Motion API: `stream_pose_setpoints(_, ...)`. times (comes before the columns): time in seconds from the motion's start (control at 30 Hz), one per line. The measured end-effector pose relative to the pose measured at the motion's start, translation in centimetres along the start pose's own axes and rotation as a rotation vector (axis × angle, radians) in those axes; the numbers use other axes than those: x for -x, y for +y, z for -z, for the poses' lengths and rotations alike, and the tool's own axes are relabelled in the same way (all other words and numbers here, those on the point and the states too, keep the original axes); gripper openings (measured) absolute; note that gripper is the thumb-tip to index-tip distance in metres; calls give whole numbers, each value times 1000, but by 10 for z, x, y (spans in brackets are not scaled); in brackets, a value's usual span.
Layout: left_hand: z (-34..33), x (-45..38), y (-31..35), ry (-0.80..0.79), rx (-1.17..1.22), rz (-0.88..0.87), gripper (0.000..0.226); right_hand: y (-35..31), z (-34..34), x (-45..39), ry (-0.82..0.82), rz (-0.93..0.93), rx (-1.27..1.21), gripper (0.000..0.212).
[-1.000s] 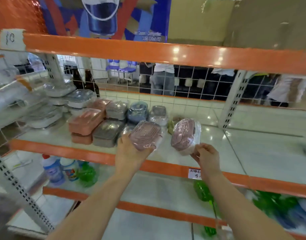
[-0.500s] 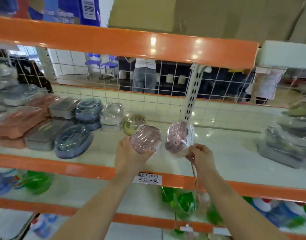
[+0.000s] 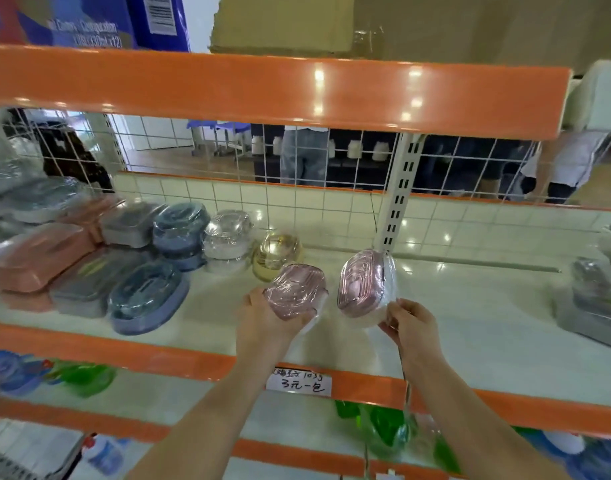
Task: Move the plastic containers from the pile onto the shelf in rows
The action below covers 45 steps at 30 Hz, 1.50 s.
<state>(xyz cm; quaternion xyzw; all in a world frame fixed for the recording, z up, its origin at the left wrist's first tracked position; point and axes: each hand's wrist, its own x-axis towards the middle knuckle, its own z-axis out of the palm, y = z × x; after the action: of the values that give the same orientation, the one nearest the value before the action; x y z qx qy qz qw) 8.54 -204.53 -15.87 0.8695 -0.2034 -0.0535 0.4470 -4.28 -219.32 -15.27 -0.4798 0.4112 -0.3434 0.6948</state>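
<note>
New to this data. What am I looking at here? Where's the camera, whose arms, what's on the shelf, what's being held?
There is no robot here: the arms belong to a person stocking a store shelf. The single picture comes from a wide-angle camera worn on the person's head, looking forward and down at the hands.

The left hand grips a pink container wrapped in clear film. The right hand pinches the film of a second pink container, tilted on edge. Both are above the white shelf, not yet set down.

Already in rows at the left: a blue oval container, a clear container, a yellowish container, plus salmon and grey ones. A handwritten price tag is on the orange front rail.
</note>
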Motion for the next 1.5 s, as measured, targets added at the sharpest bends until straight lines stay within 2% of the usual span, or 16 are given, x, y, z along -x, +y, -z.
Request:
stream_pose_setpoints(0.17,-16,-11,4,-42,28,36,86,-6,-1,-7,14,4,-50,18)
stream_pose_setpoints(0.27,-24,-17,8,-130,-11,64,89,-8,0,-12,28,11,-53,18)
stream_pose_setpoints(0.43,-30,-18,5,-301,-116,-95,87,-7,4,-20,72,-14,-86,20)
stream_pose_setpoints(0.57,-26,-25,1,-320,-381,-348,76,-6,4,-23,76,-29,-88,21)
stream_pose_setpoints(0.83,-38,-48,17,-259,-621,-509,50,-8,9,-35,110,-20,-62,22)
stream_pose_setpoints(1.0,-50,-69,23,-206,-608,-492,46,-12,11,-44,106,-21,-73,22)
stream_pose_setpoints(1.23,-69,-95,27,-211,-642,-456,47,-11,9,-50,118,-33,-68,20)
stream_pose_setpoints(1.4,-69,-113,16,-272,-602,-549,53,-13,13,-51,133,-21,-80,19)
stream_pose_setpoints(1.5,-63,-116,10,-293,-538,-535,53,-13,15,-51,134,-13,-77,17)
